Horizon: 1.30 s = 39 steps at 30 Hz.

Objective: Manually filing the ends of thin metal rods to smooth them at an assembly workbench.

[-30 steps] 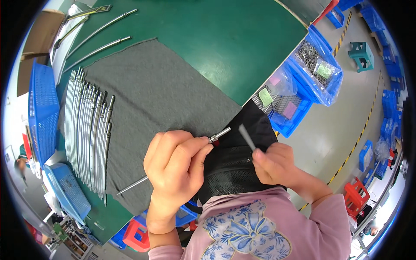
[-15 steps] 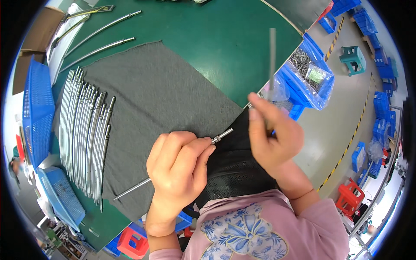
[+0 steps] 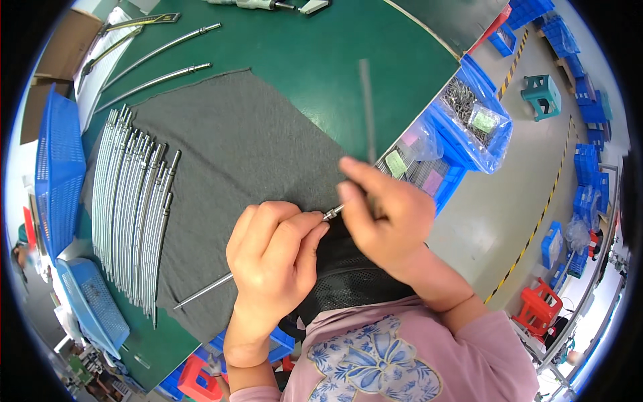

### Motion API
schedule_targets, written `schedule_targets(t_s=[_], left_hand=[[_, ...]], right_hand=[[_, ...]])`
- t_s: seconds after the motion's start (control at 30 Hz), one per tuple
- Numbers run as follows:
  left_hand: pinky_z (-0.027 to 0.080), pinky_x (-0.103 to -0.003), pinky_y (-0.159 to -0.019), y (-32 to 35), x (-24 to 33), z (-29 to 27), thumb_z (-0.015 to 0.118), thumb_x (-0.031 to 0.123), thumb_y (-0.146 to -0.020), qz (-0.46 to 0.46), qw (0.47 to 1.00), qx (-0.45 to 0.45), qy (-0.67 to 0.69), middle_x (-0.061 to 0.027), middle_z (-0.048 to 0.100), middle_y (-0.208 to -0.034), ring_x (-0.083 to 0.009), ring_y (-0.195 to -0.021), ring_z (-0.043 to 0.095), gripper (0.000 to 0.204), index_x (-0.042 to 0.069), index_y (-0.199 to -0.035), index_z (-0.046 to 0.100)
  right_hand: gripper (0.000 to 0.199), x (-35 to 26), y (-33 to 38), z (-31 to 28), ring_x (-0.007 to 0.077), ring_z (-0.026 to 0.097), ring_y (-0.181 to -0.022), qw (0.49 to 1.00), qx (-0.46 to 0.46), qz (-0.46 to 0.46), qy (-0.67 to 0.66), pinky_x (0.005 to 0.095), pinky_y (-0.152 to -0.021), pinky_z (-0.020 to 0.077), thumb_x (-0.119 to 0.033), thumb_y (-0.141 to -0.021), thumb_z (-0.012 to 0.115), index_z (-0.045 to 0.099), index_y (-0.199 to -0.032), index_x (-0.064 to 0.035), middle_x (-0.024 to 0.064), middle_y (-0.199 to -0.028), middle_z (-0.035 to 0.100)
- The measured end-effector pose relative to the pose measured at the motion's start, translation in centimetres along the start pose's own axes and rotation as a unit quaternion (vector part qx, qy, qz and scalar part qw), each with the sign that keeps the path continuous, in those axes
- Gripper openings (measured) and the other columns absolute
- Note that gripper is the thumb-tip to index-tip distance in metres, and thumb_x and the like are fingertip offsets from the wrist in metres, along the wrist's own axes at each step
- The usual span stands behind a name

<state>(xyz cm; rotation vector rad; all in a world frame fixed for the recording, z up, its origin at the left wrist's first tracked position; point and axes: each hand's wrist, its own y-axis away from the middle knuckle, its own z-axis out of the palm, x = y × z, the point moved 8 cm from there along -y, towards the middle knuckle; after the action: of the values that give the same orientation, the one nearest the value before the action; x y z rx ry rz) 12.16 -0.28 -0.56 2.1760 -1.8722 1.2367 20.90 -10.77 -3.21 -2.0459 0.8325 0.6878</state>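
Note:
My left hand (image 3: 274,254) is closed around a slim silver metal rod (image 3: 204,292). The rod's collared end pokes out past the thumb and index finger, and its plain tail slants toward the grey cloth (image 3: 228,147). My right hand (image 3: 395,214), smeared by motion, pinches a thin grey rod (image 3: 368,110) that points up and away over the green table. Its fingers are close to the collared tip, and I cannot tell whether they touch. Several similar silver metal rods (image 3: 130,214) lie side by side on the cloth at the left.
Two more rods (image 3: 161,48) lie at the far left of the green table (image 3: 321,74), near calipers (image 3: 144,21). Blue baskets (image 3: 60,174) line the left edge. Blue bins (image 3: 462,157) of small metal parts and rods stand off the right edge. A grey tool (image 3: 258,3) lies at the back.
My right hand has moved left with the thin rod, close to the collared tip in my left hand. My left hand has stayed nearly still. The view has shifted slightly.

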Motion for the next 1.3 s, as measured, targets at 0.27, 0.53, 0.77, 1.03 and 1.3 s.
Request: schedule_targets(t_s=[0.27, 0.53, 0.77, 1.03, 1.3], left_hand=[[0.047, -0.036, -0.057, -0.9, -0.1, -0.3, 0.075, 0.002, -0.063, -0.009, 1.0, 0.0, -0.001, -0.0082, 0.058, -0.078, -0.0265, -0.067, 0.057, 0.023, 0.004, -0.082, 0.064], [0.044, -0.038, -0.063, 1.7, -0.4, 0.9, 0.065, 0.014, -0.072, 0.031, 0.999, 0.034, 0.016, -0.011, 0.048, -0.079, -0.029, -0.074, 0.051, 0.017, 0.004, -0.073, 0.052], [0.043, -0.038, -0.068, 1.8, -0.2, 2.2, 0.066, 0.016, -0.07, 0.02, 0.995, 0.081, -0.048, -0.0106, 0.049, -0.086, -0.0284, -0.083, 0.05, 0.02, 0.003, -0.078, 0.054], [0.043, -0.039, -0.066, 0.4, -1.3, 4.3, 0.066, 0.018, -0.066, 0.017, 0.991, 0.129, -0.019, -0.0105, 0.051, -0.081, -0.0295, -0.081, 0.051, 0.018, 0.004, -0.069, 0.055], [0.047, -0.043, -0.073, 1.1, -1.1, 0.5, 0.066, 0.012, -0.064, -0.015, 0.994, 0.094, 0.054, -0.0126, 0.054, -0.085, -0.0333, -0.088, 0.054, 0.014, 0.003, -0.072, 0.059]], right_hand=[[0.024, 0.6, -0.9, -1.3, 0.0206, 0.059, -0.05, 1.0, 0.01, -0.019, -0.009, 0.0299, -0.047, 0.0445, -0.002, -0.074, 0.071, 0.073, -0.096, -0.0098, 0.008, -0.063, 0.063], [0.033, 7.1, 3.3, 0.3, 0.018, 0.062, -0.067, 0.999, 0.014, -0.044, -0.003, 0.0278, -0.058, 0.0492, 0.0, -0.081, 0.067, 0.065, -0.114, 0.0042, 0.0177, -0.108, 0.068], [0.015, 4.7, 0.7, -0.8, 0.0262, 0.069, -0.077, 0.975, 0.01, -0.221, 0.028, 0.0337, -0.069, 0.0558, -0.013, -0.085, 0.071, 0.072, -0.092, -0.0003, 0.0147, -0.087, 0.071], [0.017, 5.7, 0.2, 0.9, 0.0208, 0.065, -0.068, 0.979, 0.075, -0.076, -0.171, 0.0297, -0.065, 0.054, -0.012, -0.083, 0.074, 0.069, -0.086, 0.0038, 0.0136, -0.081, 0.07], [0.013, 3.9, 0.1, 1.2, 0.014, 0.061, -0.073, 0.992, -0.049, -0.082, -0.078, 0.0258, -0.063, 0.0485, -0.006, -0.09, 0.063, 0.068, -0.098, 0.0038, 0.0116, -0.09, 0.069]])
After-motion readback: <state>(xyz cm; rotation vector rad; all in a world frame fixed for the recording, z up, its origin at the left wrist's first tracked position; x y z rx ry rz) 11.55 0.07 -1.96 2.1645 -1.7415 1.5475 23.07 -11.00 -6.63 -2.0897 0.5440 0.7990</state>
